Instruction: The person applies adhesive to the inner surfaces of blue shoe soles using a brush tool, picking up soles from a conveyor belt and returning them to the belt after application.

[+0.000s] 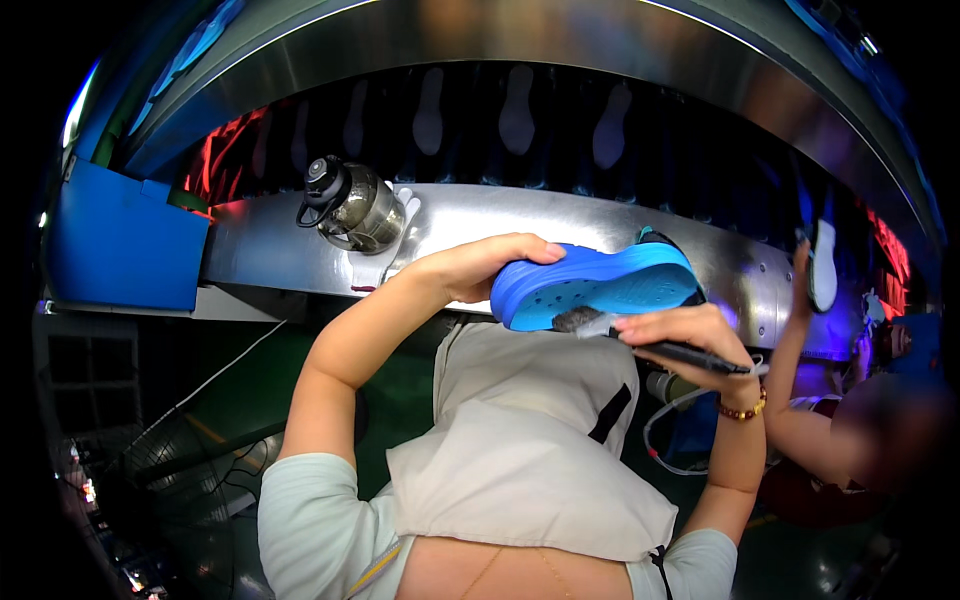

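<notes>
My left hand (488,266) grips one end of a blue shoe sole (600,270), thumb on top, holding it tilted above my lap at the bench edge. The sole's lighter blue inner face, dotted with small holes, is turned partly toward me. My right hand (690,335) is closed round the black handle of a brush (583,319). Its dark bristles touch or lie very close to the sole's lower edge; I cannot tell which. A black piece with a teal edge (655,238) shows behind the sole's far end, mostly hidden.
A dark jug-like bottle (360,210) stands on the metal bench (480,215) at the left. Beyond it, several grey insole-shaped pieces (517,110) sit in a dark conveyor under a metal hood (500,35). At the right, a co-worker's hand holds a white-soled shoe (823,268).
</notes>
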`<state>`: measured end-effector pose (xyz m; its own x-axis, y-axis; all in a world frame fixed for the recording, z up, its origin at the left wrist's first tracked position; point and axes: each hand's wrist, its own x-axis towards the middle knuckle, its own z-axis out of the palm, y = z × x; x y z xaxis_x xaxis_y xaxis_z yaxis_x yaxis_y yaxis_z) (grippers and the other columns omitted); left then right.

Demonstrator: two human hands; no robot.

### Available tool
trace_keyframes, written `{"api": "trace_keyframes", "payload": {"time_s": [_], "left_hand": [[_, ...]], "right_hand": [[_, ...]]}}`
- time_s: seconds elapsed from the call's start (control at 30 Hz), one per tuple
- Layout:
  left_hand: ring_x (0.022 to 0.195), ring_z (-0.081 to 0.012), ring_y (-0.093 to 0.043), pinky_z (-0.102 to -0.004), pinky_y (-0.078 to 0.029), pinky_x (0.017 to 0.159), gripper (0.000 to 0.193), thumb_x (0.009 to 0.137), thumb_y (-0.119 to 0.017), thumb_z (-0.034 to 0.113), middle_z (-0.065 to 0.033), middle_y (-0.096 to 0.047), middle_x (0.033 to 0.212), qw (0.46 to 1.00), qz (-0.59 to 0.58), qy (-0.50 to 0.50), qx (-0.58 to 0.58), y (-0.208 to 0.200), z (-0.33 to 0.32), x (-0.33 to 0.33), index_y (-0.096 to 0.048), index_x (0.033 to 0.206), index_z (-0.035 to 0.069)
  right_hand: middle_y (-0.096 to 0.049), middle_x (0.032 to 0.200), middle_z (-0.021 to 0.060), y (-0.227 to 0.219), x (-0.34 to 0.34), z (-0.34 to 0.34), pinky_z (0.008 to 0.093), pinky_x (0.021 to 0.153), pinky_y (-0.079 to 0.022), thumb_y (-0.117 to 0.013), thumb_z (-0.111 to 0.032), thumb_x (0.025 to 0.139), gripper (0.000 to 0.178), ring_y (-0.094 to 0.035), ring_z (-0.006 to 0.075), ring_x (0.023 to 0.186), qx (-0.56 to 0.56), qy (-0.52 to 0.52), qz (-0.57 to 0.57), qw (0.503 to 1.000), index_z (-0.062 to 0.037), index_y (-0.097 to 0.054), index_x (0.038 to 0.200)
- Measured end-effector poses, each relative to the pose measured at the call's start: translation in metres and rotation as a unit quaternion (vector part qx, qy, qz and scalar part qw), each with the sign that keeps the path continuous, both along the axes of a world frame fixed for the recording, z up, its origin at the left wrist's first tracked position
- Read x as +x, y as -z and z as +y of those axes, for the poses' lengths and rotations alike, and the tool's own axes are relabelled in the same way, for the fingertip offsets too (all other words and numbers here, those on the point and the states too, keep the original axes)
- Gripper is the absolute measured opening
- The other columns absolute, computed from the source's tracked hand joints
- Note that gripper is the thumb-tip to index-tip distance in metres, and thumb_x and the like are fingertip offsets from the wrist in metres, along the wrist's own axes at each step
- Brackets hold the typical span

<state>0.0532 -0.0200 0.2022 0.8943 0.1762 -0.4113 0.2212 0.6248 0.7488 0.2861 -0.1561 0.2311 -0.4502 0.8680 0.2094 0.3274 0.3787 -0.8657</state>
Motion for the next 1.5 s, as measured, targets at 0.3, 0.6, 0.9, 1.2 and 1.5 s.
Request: {"api": "trace_keyframes", "payload": {"time_s": [0.3,0.6,0.9,1.2,1.5], "left_hand": [[0.095,-0.0223,-0.056,-0.0344,-0.047,0.081,0.057,0.081,-0.045,0.044,-0.0166,-0.054,0.111,0.995,0.023,-0.087,-0.036,0.011,0.009,-0.014,-0.047,0.119,0.001],[0.116,-0.0358,-0.04,-0.0523,-0.03,0.098,0.088,0.075,-0.017,0.075,-0.0192,-0.041,0.126,0.894,-0.296,-0.269,-0.201,0.075,0.001,0.031,-0.033,0.13,0.009],[0.103,-0.0321,-0.051,-0.0481,-0.043,0.087,0.093,0.07,-0.012,0.08,-0.0174,-0.051,0.11,0.925,-0.16,-0.304,-0.159,0.081,-0.007,0.037,-0.039,0.124,0.01],[0.102,-0.0329,-0.052,-0.0492,-0.043,0.086,0.093,0.069,-0.013,0.08,-0.0172,-0.053,0.107,0.899,-0.276,-0.276,-0.2,0.034,-0.02,0.04,-0.036,0.126,0.011],[0.099,-0.0273,-0.054,-0.0419,-0.046,0.084,0.095,0.068,-0.014,0.081,-0.0158,-0.054,0.105,0.908,-0.264,-0.305,-0.113,0.014,-0.008,0.031,-0.043,0.12,0.007]], "right_hand": [[-0.064,0.095,0.0119,0.028,0.01,-0.003,0.0283,0.078,-0.05,-0.065,0.005,0.069,0.021,-0.063,0.0191,0.087,-0.016,0.107,0.076,0.991,-0.0009,-0.064,0.09],[-0.064,0.087,0.0117,0.03,-0.018,0.01,0.0209,0.069,-0.047,-0.063,0.0,0.074,0.017,-0.06,0.0107,0.076,-0.053,0.23,0.118,0.965,0.0038,-0.062,0.091],[-0.064,0.076,0.0128,0.048,-0.055,0.006,0.0296,0.067,-0.048,-0.065,-0.002,0.066,0.013,-0.063,0.0222,0.071,0.117,0.154,0.003,0.981,-0.0014,-0.063,0.079],[-0.064,0.081,0.0119,0.021,-0.052,0.01,0.0274,0.07,-0.049,-0.065,0.001,0.068,0.019,-0.062,0.0191,0.075,0.089,0.139,0.096,0.982,0.0007,-0.062,0.087],[-0.065,0.091,0.0111,0.012,-0.041,-0.005,0.0323,0.081,-0.048,-0.065,0.002,0.068,0.021,-0.061,0.0259,0.088,0.068,0.075,0.049,0.994,-0.0011,-0.065,0.088]]}}
